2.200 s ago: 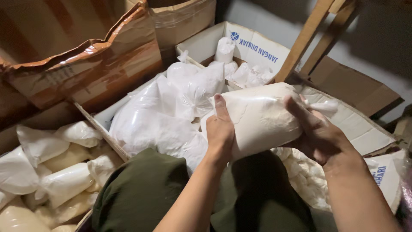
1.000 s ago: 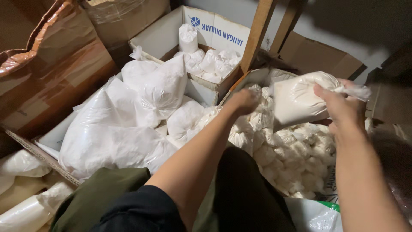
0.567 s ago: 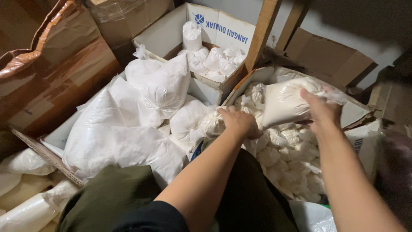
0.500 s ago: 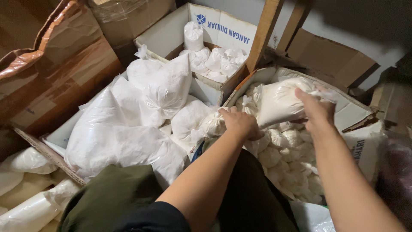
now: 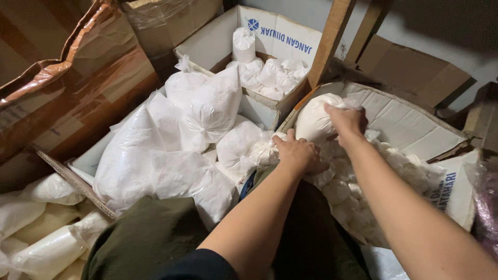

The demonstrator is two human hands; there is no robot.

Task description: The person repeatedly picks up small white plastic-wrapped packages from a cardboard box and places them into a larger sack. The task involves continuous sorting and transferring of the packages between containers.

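Cramped storeroom of boxes. Right hand [image 5: 346, 120] gripping soft powder bag [image 5: 314, 120]; left hand [image 5: 298, 154] pressed flat on bags just below. Probably heavy, slumping; best cupped underneath.

bags [image 5: 207, 109]: white | box [image 5: 410, 124]: white inside, brown outside | trousers [image 5: 145, 238]: olive green

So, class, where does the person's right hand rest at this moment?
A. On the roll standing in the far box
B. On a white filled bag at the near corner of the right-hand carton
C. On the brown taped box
B: the right hand grips the white bag at the carton corner.
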